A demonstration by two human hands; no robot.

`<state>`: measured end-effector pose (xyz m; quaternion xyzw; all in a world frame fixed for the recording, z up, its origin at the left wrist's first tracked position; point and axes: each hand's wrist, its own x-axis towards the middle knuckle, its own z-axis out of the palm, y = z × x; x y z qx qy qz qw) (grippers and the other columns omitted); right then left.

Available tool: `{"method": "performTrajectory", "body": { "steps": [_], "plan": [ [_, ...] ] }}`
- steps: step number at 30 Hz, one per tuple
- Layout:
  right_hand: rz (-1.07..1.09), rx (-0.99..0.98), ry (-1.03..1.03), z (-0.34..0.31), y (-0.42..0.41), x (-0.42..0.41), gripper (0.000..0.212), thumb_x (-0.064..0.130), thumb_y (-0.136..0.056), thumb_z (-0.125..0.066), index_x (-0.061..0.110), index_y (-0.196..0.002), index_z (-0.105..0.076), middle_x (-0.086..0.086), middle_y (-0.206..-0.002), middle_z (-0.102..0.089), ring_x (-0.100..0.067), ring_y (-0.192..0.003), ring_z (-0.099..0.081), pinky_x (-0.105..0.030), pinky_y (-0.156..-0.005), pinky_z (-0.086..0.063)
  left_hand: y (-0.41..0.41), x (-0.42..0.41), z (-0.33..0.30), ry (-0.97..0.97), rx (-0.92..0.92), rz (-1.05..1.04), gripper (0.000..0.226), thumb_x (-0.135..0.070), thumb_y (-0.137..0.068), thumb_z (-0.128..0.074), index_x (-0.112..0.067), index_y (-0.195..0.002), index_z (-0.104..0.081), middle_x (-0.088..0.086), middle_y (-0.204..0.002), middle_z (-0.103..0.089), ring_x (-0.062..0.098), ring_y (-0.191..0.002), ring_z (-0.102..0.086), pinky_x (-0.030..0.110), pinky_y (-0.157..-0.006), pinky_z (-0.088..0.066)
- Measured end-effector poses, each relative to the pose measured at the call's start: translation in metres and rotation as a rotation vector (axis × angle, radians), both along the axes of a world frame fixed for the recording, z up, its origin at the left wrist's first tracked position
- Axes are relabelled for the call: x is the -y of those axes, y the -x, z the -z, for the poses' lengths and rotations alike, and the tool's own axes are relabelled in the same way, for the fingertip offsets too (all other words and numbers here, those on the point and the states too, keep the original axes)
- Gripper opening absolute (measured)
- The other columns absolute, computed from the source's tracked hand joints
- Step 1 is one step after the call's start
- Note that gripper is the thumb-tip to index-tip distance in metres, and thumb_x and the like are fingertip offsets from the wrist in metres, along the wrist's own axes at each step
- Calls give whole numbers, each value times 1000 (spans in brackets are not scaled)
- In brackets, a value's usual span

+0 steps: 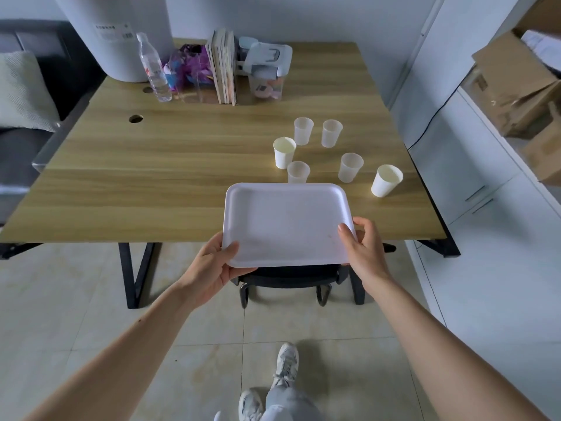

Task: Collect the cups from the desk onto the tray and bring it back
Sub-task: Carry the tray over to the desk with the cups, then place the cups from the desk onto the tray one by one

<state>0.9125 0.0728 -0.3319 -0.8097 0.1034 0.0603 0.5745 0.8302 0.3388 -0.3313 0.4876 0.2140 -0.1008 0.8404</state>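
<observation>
I hold an empty white tray [285, 223] level over the desk's front edge. My left hand [212, 268] grips its near left corner, and my right hand [364, 247] grips its near right corner. Several cups stand upright on the wooden desk [182, 177] just beyond the tray: two white paper cups [284, 152] [386, 180] and several translucent plastic ones [303, 130] [331, 133] [350, 167] [298, 172]. The nearest plastic cup is partly hidden behind the tray's far rim.
At the desk's back stand a water bottle [154, 69], a row of books [224, 66], a clear container [267, 71] and a big white cylinder [118, 34]. A black chair [288, 278] sits under the desk below the tray. White cabinets [455, 147] and cardboard boxes [516, 83] are at right.
</observation>
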Motion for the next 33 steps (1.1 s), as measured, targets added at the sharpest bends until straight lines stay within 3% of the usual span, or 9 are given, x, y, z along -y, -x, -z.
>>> {"method": "performTrajectory", "body": {
  "steps": [3,6,8,11,15,20,26,30,33],
  "plan": [
    [-38,3,10,-1,-33,-6,34,38,-92,-58,22,-120,-47,-2,-106,-60,-9,-87,-62,-25,-53,-53,-27,-5,1,-9,1,-24,25,-5,-101,-42,-5,-124,-53,17,-122,-66,29,-103,-70,38,-78,-60],
    [-66,26,32,-2,-67,-14,38,41,-91,-58,21,-122,-48,-3,-108,-61,-16,-94,-62,-32,-67,-55,-54,-11,-1,-10,-2,-44,28,-5,-101,-42,-4,-128,-51,17,-124,-64,29,-105,-70,37,-79,-60],
    [-81,29,46,-2,-87,-20,39,40,-91,-58,20,-123,-48,-2,-110,-60,-16,-96,-60,-30,-70,-51,-68,-15,-1,-2,-1,-56,29,-5,-101,-42,-4,-130,-50,17,-126,-63,30,-108,-68,38,-81,-60],
    [-116,23,52,-5,-117,-30,37,39,-92,-58,21,-123,-49,-1,-111,-60,-13,-96,-61,-36,-76,-54,-90,-21,0,-14,8,-88,30,-4,-101,-41,-5,-129,-52,16,-126,-64,28,-108,-68,37,-80,-60],
    [-149,23,73,-4,-146,-45,39,39,-93,-57,18,-125,-50,7,-105,-58,-1,-92,-56,-32,-78,-51,-115,-36,5,-5,1,-110,29,-4,-101,-42,-5,-128,-53,14,-125,-65,29,-111,-67,38,-82,-59],
    [-161,-12,92,-2,-178,-67,46,45,-91,-56,19,-128,-47,-1,-102,-60,-21,-93,-63,-45,-78,-57,-147,-63,10,-31,12,-118,27,-5,-101,-42,-8,-124,-56,10,-118,-69,27,-106,-69,35,-78,-60],
    [-17,-21,71,3,-219,-105,44,54,-94,-46,18,-119,-51,-3,-89,-69,-16,-70,-68,-43,-68,-56,-198,-116,9,-37,20,-121,28,-3,-101,-40,-6,-126,-53,12,-118,-67,23,-97,-72,36,-76,-61],
    [76,-95,121,8,-238,-128,48,56,-96,-35,17,-121,-48,2,-108,-62,-19,-92,-60,-37,-77,-45,-230,-149,7,-57,29,-105,28,-3,-102,-39,-4,-127,-50,11,-115,-66,19,-90,-74,33,-73,-61],
    [68,-100,210,17,-249,-140,51,53,-96,-40,14,-129,-45,0,-126,-56,-23,-112,-54,-33,-87,-39,-253,-168,11,-76,27,-106,27,-4,-102,-39,-7,-124,-54,8,-114,-68,20,-92,-73,33,-72,-61]
  ]
}}
